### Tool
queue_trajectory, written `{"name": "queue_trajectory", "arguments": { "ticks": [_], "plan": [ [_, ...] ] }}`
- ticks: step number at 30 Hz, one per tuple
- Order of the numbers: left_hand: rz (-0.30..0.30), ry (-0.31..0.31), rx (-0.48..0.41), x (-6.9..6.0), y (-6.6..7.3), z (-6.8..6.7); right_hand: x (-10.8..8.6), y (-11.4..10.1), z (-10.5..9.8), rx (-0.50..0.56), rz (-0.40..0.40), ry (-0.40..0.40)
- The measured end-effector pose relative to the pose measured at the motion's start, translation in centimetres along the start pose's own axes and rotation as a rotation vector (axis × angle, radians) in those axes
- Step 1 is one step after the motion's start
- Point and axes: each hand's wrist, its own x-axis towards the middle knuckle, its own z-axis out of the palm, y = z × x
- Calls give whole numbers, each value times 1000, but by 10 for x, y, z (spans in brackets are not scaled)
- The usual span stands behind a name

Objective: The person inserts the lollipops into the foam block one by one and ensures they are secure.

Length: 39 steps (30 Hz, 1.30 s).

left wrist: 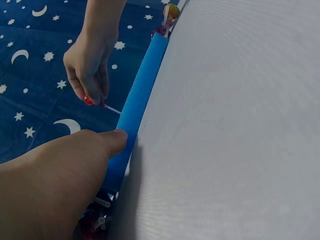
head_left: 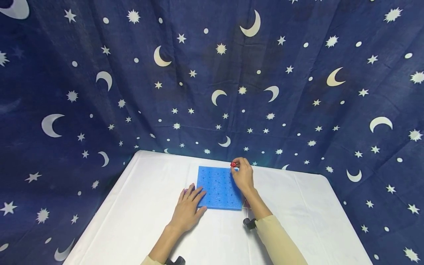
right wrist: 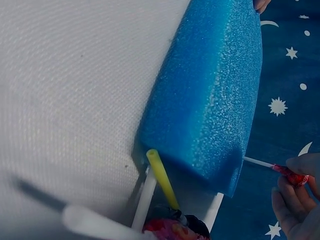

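A blue foam board (head_left: 216, 191) dotted with rows of small holes lies on the white table. My left hand (head_left: 187, 211) rests on its left edge, fingers spread, with the thumb against the near side. Toward the far right corner, my right hand (head_left: 244, 177) pinches a red-wrapped lollipop (right wrist: 295, 179) by its head. The lollipop's white stick (right wrist: 257, 162) points down at the board, its tip at the foam surface; whether it is inside a hole I cannot tell.
Right of the board lie several wrapped lollipops (right wrist: 172, 229) with white sticks and a yellow stick (right wrist: 163, 175). More lollipops (left wrist: 95, 222) lie at its left side, partly hidden by my left hand. A blue curtain (head_left: 212, 73) with moons and stars hangs behind the table (head_left: 132, 221).
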Motion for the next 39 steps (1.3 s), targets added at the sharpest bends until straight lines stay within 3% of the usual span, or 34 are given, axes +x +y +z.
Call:
{"name": "queue_trajectory", "arguments": {
  "ticks": [24, 39],
  "plan": [
    [-19, -25, -3, 0, 0, 0, 2, 5, 10, -13, -7, -34],
    [-9, -11, -2, 0, 0, -1, 3, 6, 5, -57, -39, -48]
  ]
}}
